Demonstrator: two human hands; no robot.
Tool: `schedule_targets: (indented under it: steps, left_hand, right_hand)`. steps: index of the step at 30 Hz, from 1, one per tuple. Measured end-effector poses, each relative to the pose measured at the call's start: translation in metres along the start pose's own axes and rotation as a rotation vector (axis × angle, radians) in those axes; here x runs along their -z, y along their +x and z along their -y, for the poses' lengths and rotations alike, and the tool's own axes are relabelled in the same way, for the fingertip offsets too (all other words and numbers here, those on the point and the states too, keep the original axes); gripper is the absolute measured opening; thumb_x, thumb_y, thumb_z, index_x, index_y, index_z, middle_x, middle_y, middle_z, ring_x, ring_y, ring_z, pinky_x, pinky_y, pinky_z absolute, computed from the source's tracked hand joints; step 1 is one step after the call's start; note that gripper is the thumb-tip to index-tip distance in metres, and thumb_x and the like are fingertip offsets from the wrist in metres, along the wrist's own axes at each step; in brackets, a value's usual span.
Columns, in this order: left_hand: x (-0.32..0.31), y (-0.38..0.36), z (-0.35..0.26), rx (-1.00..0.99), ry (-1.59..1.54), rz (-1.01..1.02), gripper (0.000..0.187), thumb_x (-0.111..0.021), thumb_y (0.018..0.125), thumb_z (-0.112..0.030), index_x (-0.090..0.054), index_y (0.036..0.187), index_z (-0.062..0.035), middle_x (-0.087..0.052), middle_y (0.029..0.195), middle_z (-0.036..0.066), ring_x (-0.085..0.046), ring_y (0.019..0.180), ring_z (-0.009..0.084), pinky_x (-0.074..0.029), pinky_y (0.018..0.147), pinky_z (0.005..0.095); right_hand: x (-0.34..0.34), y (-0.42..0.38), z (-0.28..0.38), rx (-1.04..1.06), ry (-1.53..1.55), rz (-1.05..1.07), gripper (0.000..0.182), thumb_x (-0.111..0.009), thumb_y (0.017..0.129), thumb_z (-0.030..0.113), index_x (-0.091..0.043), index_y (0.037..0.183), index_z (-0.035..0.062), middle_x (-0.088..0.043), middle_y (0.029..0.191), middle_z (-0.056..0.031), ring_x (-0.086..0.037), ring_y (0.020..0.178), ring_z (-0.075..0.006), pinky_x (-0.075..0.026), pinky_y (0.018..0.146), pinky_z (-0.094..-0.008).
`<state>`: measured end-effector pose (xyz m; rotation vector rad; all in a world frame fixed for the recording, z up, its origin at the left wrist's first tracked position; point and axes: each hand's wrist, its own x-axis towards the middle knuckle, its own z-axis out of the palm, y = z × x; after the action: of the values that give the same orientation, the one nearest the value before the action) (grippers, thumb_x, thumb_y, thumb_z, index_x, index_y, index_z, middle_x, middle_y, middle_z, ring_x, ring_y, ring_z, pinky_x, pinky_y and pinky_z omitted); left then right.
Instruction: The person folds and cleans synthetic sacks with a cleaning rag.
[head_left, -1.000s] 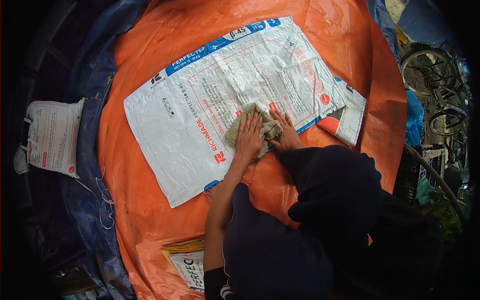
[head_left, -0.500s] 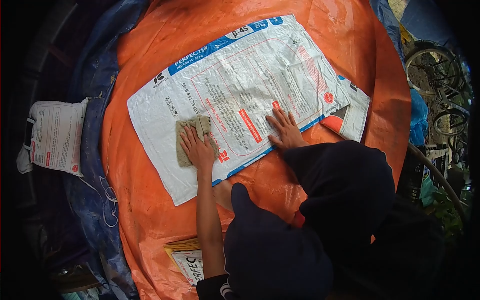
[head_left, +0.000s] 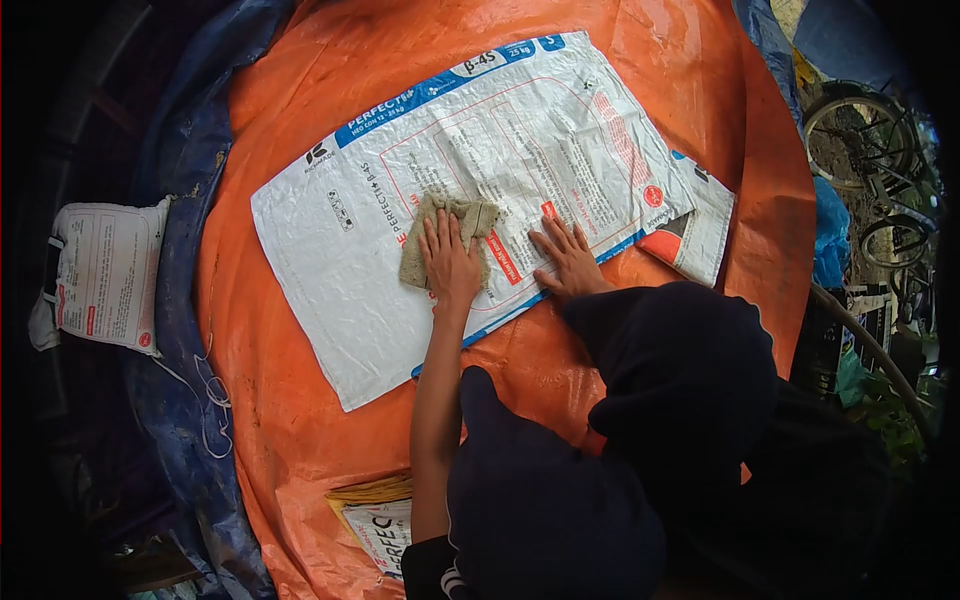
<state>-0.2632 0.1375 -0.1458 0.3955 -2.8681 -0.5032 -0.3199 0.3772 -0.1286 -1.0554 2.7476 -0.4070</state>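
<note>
My left hand [head_left: 452, 262] lies flat on a folded, greenish-brown cloth [head_left: 415, 262], fingers stretched out, pressing it against a white printed feed sack [head_left: 325, 260]. The sack is spread out flat, with a blue band and lettering along its upper edge and red and black print over its face. Near the sack's lower right edge my right hand [head_left: 568, 258] rests palm down with its fingers spread. It touches the sack directly. My knees, in dark trousers, cover the lower right of the view.
An orange tarpaulin [head_left: 270, 440] lies under the sack. Part of another sack [head_left: 697, 225] shows beyond its right end. Stacked yellow-edged sacks [head_left: 375, 520] lie below. At the left, a filled bag [head_left: 110, 275] sits beside blue tarpaulin [head_left: 165, 300]. Bicycles [head_left: 870, 150] stand at the right.
My left hand and the cloth under it have slid to the right and slightly up across the sack, onto the printed area. My right hand has stayed in about the same place.
</note>
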Motion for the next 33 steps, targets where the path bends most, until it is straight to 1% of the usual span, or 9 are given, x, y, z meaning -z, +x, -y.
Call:
schedule_targets:
  steps: [4,7,12,15,19,21,24,29,33]
  left_hand:
    - [0.009,-0.063,-0.015,-0.058,-0.058,0.157,0.063,-0.058,0.094,-0.031,-0.041,0.147,-0.0019,-0.03,0.159,0.012,-0.02,0.149,0.0349,-0.015,0.122,0.0482]
    - [0.011,-0.081,-0.021,-0.084,-0.077,0.173,0.064,-0.061,0.092,-0.03,-0.041,0.146,-0.0029,-0.032,0.158,0.012,-0.02,0.149,0.0352,-0.017,0.121,0.0492]
    - [-0.006,-0.024,-0.013,-0.13,-0.037,0.072,0.069,-0.061,0.091,-0.033,-0.038,0.147,-0.0009,-0.027,0.16,0.014,-0.018,0.149,0.0359,-0.013,0.122,0.0473]
    - [-0.009,0.012,-0.007,-0.098,-0.037,-0.014,0.067,-0.06,0.092,-0.032,-0.037,0.147,-0.0006,-0.027,0.159,0.014,-0.019,0.149,0.0369,-0.015,0.121,0.0493]
    - [-0.002,0.025,0.021,-0.022,-0.024,-0.064,0.072,-0.059,0.093,-0.038,-0.033,0.151,-0.0024,-0.025,0.161,0.014,-0.016,0.149,0.0372,-0.013,0.121,0.0516]
    - [0.006,0.019,0.051,0.091,0.067,-0.123,0.075,-0.054,0.095,-0.045,-0.031,0.152,-0.0035,-0.023,0.161,0.016,-0.016,0.149,0.0379,-0.011,0.12,0.053]
    - [0.024,-0.012,0.106,0.276,0.214,-0.178,0.077,-0.049,0.096,-0.051,-0.029,0.153,-0.0038,-0.02,0.162,0.016,-0.015,0.15,0.0381,-0.011,0.12,0.0541]
    - [0.065,-0.073,0.164,0.462,0.359,-0.19,0.07,-0.047,0.097,-0.044,-0.033,0.151,-0.0022,-0.02,0.162,0.017,-0.013,0.15,0.0392,-0.008,0.12,0.0548]
    - [0.066,-0.091,0.137,0.462,0.32,-0.105,0.064,-0.046,0.098,-0.039,-0.036,0.15,-0.0019,-0.018,0.163,0.018,-0.011,0.15,0.0416,-0.007,0.119,0.0558]
  right_hand:
    - [-0.002,0.001,-0.002,0.014,-0.007,-0.024,0.071,-0.057,0.089,0.046,-0.035,0.151,0.0211,-0.024,0.16,-0.0124,-0.015,0.151,-0.028,-0.008,0.123,-0.05]
    - [-0.002,-0.001,-0.002,0.019,-0.013,-0.037,0.071,-0.057,0.089,0.046,-0.036,0.151,0.0207,-0.025,0.16,-0.0127,-0.015,0.151,-0.028,-0.009,0.122,-0.05]
    - [-0.003,0.0,-0.001,0.026,-0.04,-0.044,0.07,-0.056,0.09,0.046,-0.036,0.151,0.021,-0.025,0.16,-0.0124,-0.016,0.151,-0.0271,-0.009,0.122,-0.0502]
    - [-0.001,0.0,0.0,0.021,-0.032,-0.031,0.069,-0.055,0.09,0.046,-0.035,0.152,0.0215,-0.025,0.16,-0.0121,-0.017,0.151,-0.0267,-0.009,0.122,-0.0503]
    - [0.009,0.001,0.005,0.01,0.005,-0.001,0.069,-0.057,0.089,0.046,-0.036,0.151,0.0217,-0.024,0.16,-0.0122,-0.017,0.151,-0.0273,-0.01,0.122,-0.0507]
    - [0.009,0.002,0.004,-0.015,0.048,0.02,0.074,-0.061,0.084,0.046,-0.038,0.15,0.0223,-0.023,0.161,-0.0123,-0.016,0.151,-0.0277,-0.01,0.122,-0.0519]
    - [0.004,0.003,-0.001,0.006,0.064,-0.019,0.073,-0.062,0.083,0.045,-0.04,0.149,0.0217,-0.025,0.16,-0.013,-0.016,0.151,-0.0287,-0.01,0.121,-0.0519]
    - [0.002,0.004,-0.002,0.011,0.055,-0.04,0.071,-0.062,0.084,0.044,-0.041,0.148,0.021,-0.026,0.16,-0.0139,-0.018,0.15,-0.0304,-0.009,0.121,-0.0521]
    - [0.01,0.002,0.004,0.003,0.05,-0.035,0.072,-0.062,0.084,0.044,-0.041,0.148,0.02,-0.026,0.159,-0.0139,-0.019,0.15,-0.0306,-0.01,0.121,-0.0522]
